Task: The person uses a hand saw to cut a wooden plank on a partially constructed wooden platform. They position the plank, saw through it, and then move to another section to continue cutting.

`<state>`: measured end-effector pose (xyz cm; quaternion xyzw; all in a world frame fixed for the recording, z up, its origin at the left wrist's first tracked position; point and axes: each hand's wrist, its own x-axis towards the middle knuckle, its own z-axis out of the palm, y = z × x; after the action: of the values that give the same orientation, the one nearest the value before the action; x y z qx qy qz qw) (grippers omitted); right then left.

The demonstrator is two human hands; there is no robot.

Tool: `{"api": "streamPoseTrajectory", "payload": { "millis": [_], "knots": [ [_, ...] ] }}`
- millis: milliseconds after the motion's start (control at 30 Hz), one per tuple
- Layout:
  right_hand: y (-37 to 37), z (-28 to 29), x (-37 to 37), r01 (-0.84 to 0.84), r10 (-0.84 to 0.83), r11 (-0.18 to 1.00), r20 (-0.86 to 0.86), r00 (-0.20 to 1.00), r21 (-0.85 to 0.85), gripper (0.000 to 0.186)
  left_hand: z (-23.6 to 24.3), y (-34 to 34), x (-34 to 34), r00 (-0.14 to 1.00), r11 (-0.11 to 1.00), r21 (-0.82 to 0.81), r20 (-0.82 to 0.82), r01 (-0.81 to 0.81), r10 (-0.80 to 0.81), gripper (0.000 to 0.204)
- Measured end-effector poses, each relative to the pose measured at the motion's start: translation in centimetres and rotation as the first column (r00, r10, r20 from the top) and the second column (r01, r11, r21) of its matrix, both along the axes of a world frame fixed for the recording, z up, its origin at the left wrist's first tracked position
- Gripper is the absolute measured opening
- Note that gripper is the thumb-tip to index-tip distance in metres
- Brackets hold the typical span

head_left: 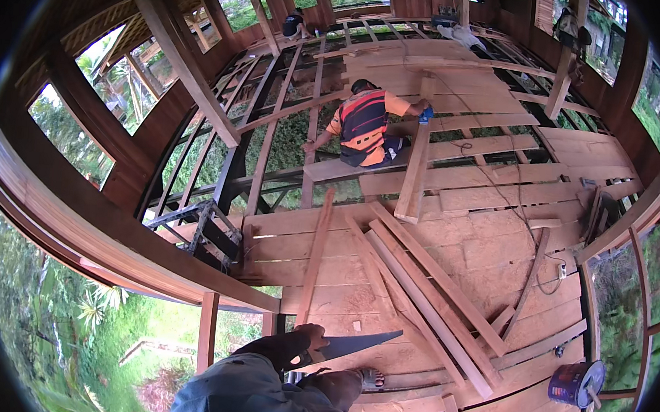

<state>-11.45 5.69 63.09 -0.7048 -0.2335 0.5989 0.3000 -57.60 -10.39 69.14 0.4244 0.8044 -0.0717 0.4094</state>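
My left hand [311, 336] is closed at the handle end of a handsaw [359, 343]. The saw's grey blade points right, low over the planks. Just above the hand is the near end of a narrow reddish wooden batten [316, 259], which slants away from me; I cannot tell whether the two touch. My bent leg and a sandalled foot [371, 377] rest below the blade. My right hand does not show. Several long sawn timbers [431, 290] lie side by side on the boards to the right of the saw.
A co-worker [370, 125] in an orange and black shirt sits ahead, one hand at a blue tool [426, 115] on a long timber. Open joists [274, 125] gap at the left. A dark bucket [576, 382] and a cord with a socket [562, 270] are at the right.
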Motion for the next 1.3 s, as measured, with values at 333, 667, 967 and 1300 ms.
{"api": "streamPoseTrajectory", "payload": {
  "millis": [333,667,967,1300],
  "knots": [
    [-9.3,0.0,0.8,0.197,-0.205,0.974,-0.061,0.977,-0.113,0.032,0.3,7.5,1.2,0.986,0.986,0.014,0.018,0.165,-0.165,0.052],
    [-24.3,0.1,0.7,0.49,-0.516,0.834,-0.045,0.855,-0.256,0.032,-0.8,14.3,4.5,0.93,0.929,-0.105,-0.063,0.355,-0.362,0.06],
    [-36.8,0.5,1.3,0.819,-0.851,0.516,-0.038,0.524,-0.252,0.031,-2.4,19.3,15.9,0.793,0.793,-0.06,-0.03,0.606,-0.608,0.055],
    [-48.7,-1.9,2.9,0.942,-0.999,0.041,-0.036,0.03,-0.333,0.031,-3.2,20.1,40.9,0.549,0.536,0.174,-0.03,0.826,-0.836,0.049]
  ]
}}
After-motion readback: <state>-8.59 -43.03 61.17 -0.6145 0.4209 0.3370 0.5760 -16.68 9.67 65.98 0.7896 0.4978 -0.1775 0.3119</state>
